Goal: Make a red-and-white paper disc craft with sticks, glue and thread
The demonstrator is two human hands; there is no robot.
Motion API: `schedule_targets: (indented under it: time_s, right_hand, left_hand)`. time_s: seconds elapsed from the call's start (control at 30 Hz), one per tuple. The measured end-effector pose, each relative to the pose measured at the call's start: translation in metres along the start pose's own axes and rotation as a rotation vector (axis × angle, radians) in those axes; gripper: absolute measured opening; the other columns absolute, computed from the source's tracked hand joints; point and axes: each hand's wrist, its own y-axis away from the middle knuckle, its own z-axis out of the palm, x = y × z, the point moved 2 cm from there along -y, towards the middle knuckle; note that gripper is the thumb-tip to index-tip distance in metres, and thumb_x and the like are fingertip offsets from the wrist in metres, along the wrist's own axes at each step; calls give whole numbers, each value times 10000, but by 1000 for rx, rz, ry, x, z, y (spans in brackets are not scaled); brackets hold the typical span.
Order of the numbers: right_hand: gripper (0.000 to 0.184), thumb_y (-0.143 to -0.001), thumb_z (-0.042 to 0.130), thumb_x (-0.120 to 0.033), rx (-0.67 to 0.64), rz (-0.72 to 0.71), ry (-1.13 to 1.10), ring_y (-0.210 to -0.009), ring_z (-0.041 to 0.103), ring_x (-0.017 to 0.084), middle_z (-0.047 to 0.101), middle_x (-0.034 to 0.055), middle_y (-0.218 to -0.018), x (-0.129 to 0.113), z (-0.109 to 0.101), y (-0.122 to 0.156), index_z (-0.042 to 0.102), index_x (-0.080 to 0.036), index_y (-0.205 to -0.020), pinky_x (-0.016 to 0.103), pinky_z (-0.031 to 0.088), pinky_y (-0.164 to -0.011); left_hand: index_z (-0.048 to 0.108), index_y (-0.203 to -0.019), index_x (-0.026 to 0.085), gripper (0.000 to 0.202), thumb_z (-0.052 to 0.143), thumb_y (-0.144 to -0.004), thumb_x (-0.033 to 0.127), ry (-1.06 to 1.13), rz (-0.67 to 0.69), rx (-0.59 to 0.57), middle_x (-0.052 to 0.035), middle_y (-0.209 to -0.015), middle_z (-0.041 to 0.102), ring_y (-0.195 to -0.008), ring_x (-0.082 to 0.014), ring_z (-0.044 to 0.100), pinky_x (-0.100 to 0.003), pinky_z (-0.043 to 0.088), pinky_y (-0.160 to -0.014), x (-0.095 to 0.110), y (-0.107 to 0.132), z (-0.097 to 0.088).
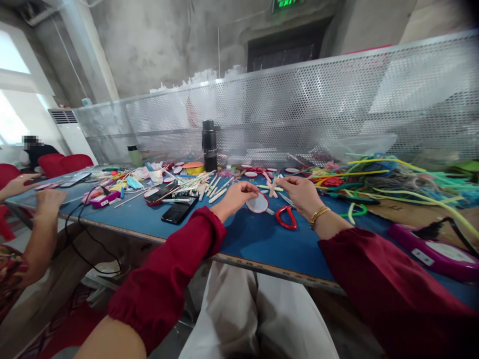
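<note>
White disc (257, 203) faces the camera, broadest sideways, left fingers (248, 188) pinching it, grip of right fingers (288, 181) unclear.

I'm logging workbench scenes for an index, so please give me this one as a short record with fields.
Left hand: fingertips at the upper edge of a red-rimmed white disc; grip unclear
Right hand: fingertips close to a pinkish stick; hold unclear
Scissors: red-handled, on the blue table, nearer the right hand
Phone: dark, lying left of the left hand
Bottle: black, upright, farther back
Purple device: on the table, far right
Other person: hands at the table's left end
</note>
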Motion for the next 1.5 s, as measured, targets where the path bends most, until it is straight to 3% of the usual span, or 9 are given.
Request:
schedule_targets:
  time_s: [0.27, 0.47, 0.73, 1.0, 1.23, 1.5]
  right_hand:
    - [358, -672, 798, -546, -61, 17, -61, -603, 503, 153, 647, 15, -640, -15, 8, 12, 777, -197, -748, 314, 367, -571]
    - [370, -676, 793, -556, -75, -34, -113, -599, 487, 143, 639, 14, -639, -17, 15, 17, 777, -192, -739, 305, 357, -572]
    - [375, -676, 806, -554, -93, -60, -120, -573, 463, 134, 621, 7, -615, -19, 19, 20, 772, -188, -750, 303, 338, -558]
    - [422, -684, 795, -597, -86, -92, -45, -601, 517, 149, 684, 37, -678, -24, 19, 22, 778, -184, -767, 315, 396, -591]
    - [474, -703, 756, -661, -78, -115, 18, -611, 512, 158, 684, 43, -676, -25, 18, 23, 777, -191, -764, 313, 374, -573]
    - [426, -705, 766, -607, -75, -103, 37, -652, 539, 169, 706, 51, -721, -28, 18, 25, 789, -187, -770, 323, 385, -616]
  left_hand:
    - [610, -819, 148, 289, 839, -644, 165, 140, -3, 91, 16, -737, 611, -695, -97, 540, -255, 411, -704, 4, 5, 8]
    - [584, -789, 157, 320, 852, -675, 291, 111, 3, 109, 16, -740, 598, -680, -100, 519, -265, 386, -676, 4, 7, 12]
    - [565, -755, 160, 224, 787, -741, 189, -37, 11, 159, 30, -708, 555, -657, -95, 477, -254, 357, -647, 6, 8, 14]
    - [566, -761, 167, 199, 764, -774, 175, -44, 17, 190, 31, -697, 550, -668, -105, 468, -259, 350, -661, 7, 8, 13]
    - [568, -802, 168, 183, 747, -807, 207, 4, -13, 205, 24, -731, 558, -689, -108, 487, -256, 369, -672, 2, 6, 13]
    - [554, -789, 166, 170, 717, -831, 190, -3, -10, 207, 30, -728, 537, -686, -105, 475, -252, 362, -665, 4, 7, 14]
